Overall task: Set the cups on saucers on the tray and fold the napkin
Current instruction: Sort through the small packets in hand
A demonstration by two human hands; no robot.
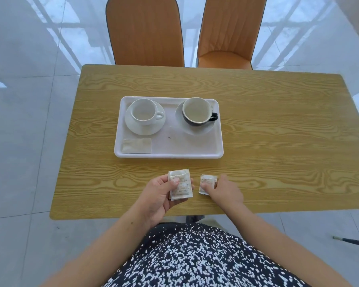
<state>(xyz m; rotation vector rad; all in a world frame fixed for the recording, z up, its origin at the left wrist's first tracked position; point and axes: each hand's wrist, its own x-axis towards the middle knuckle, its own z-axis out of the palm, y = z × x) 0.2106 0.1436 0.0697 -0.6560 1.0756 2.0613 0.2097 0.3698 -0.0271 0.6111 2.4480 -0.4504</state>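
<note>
A white tray [195, 150] lies mid-table. On its left, a white cup [143, 111] stands on a white saucer [133, 127]. On its right, a dark cup [197, 110] with a pale inside stands on another white saucer [205, 129]. A folded napkin [136, 146] lies flat in the tray's near left corner. My left hand [160, 195] holds a white sachet [180, 184] just above the table's near side. My right hand [226, 191] grips a smaller white sachet [207, 183] resting on the table.
The wooden table [278, 131] spreads wide to the right of the tray. Two orange chairs [145, 32] [230, 32] stand at the far edge. A small dark speck [169, 137] lies on the tray floor. Glossy tiled floor surrounds everything.
</note>
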